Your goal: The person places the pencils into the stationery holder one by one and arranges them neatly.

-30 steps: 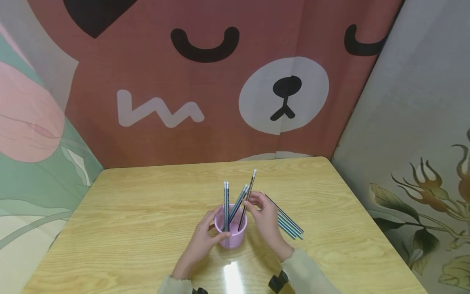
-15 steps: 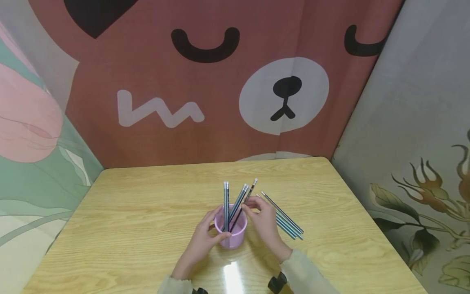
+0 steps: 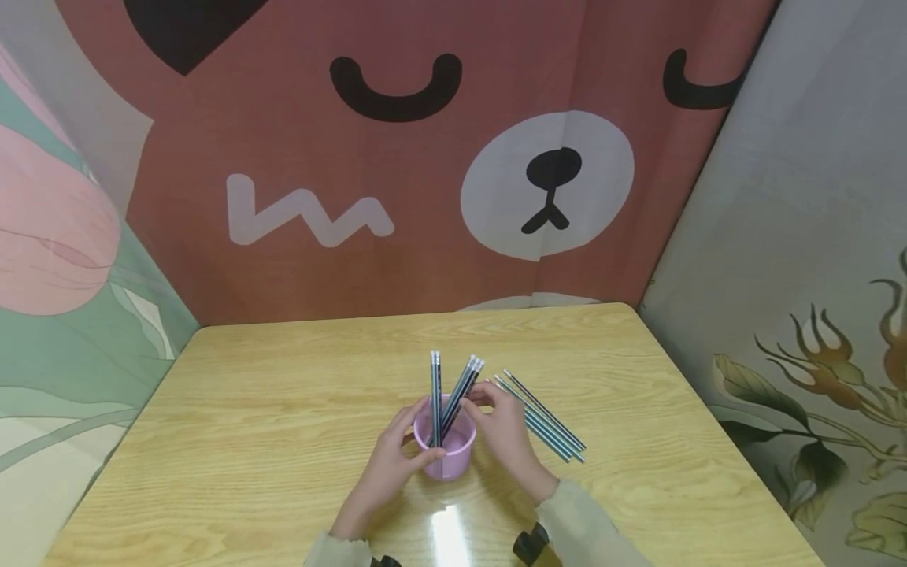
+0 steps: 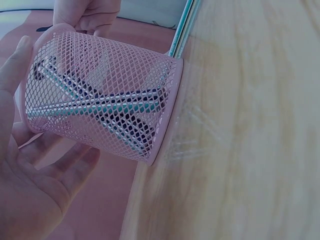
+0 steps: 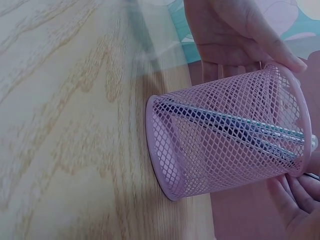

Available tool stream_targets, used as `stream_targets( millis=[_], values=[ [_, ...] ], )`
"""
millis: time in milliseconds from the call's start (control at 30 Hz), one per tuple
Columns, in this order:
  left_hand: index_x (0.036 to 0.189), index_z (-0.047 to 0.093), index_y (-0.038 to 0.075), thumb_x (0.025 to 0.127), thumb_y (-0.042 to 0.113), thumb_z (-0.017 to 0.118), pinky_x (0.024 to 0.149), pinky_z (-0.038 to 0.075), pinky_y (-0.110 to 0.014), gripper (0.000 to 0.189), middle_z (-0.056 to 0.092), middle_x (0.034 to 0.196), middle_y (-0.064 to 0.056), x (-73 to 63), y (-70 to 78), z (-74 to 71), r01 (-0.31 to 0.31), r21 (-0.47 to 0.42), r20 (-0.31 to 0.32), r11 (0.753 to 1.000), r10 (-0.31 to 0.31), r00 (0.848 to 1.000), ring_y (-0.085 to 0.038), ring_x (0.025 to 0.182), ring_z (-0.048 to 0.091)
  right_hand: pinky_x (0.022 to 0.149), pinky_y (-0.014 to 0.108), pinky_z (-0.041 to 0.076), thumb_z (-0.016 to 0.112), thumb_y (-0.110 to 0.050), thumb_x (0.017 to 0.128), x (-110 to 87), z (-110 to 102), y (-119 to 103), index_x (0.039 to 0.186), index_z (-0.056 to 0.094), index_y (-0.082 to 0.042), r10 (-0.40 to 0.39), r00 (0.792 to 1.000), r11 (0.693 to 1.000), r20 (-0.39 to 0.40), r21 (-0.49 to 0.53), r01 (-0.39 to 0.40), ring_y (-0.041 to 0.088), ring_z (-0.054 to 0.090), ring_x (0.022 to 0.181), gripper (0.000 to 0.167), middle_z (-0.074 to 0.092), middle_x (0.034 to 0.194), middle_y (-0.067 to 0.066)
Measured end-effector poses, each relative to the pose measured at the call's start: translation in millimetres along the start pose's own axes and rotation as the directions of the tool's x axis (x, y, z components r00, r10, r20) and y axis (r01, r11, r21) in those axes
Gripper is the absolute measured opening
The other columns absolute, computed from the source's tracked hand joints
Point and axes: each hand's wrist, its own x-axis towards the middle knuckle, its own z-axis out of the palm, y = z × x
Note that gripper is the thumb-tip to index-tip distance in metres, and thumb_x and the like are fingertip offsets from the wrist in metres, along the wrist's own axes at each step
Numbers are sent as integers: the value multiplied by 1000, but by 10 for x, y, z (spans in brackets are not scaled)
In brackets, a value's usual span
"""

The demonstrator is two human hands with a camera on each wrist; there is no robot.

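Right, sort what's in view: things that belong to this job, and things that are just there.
Likely in the job: left hand, right hand, pink mesh cup, pencils in it, loose pencils on the table.

Just there: bear-print backdrop, flowered panel at the right.

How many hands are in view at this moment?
2: the left hand holds the cup; the right hand is at the cup's other side, fingertips by the leaning pencils.

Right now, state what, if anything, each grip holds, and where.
Left grip: pink mesh cup, by its rim. Right grip: by the pencils; whether it holds one cannot be told.
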Motion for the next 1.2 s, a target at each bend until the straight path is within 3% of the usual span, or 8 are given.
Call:
stream_targets(
  millis=[267,500,733,833,1000,1200],
  values=[
    [148,39,12,77,24,79,105,49,-48,83,52,141,-8,-11,-15,-6,-7,-6,5,1000,7,1000,-34,128,52,76,23,62,75,-11,82,-5,-23,-17,96,71,-8,4,1000,1000,9,2,-4,20,72,83,15,75,90,7],
    [148,38,12,75,26,81,105,50,-49,86,53,140,-7,-7,-9,-4,-9,9,0,1000,9,1000,-33,128,52,75,32,62,75,-13,82,90,-189,-25,96,72,-4,-3,1000,1000,-8,-2,3,23,72,81,17,75,89,10],
    [147,39,9,75,25,81,104,51,-48,85,53,139,-9,-5,11,0,-20,3,-5,1000,20,1000,-34,127,52,72,29,62,72,-12,86,314,-500,108,103,72,-4,77,993,994,90,-85,-70,22,72,83,19,75,91,9],
    [147,39,9,74,24,81,103,51,-47,85,53,139,-9,-4,17,-2,-26,-1,-6,1000,26,1000,-33,128,51,69,28,62,69,-10,89,429,-645,231,106,71,-2,138,978,985,158,-128,-119,22,71,84,19,75,95,12],
    [147,39,10,74,24,81,103,51,-47,85,53,139,-8,-8,16,-4,-30,-5,-5,1000,30,1000,-33,129,51,67,29,62,64,-10,92,573,-855,460,108,70,1,259,930,948,259,-251,-195,21,69,84,20,73,98,14],
    [148,39,12,74,25,81,104,51,-47,85,54,138,-6,-9,18,-6,-22,-7,-1,1000,22,1000,-32,129,51,62,26,57,64,-9,91,612,-973,656,104,70,1,366,883,885,294,-403,-233,17,64,75,18,71,92,12]
  ],
)
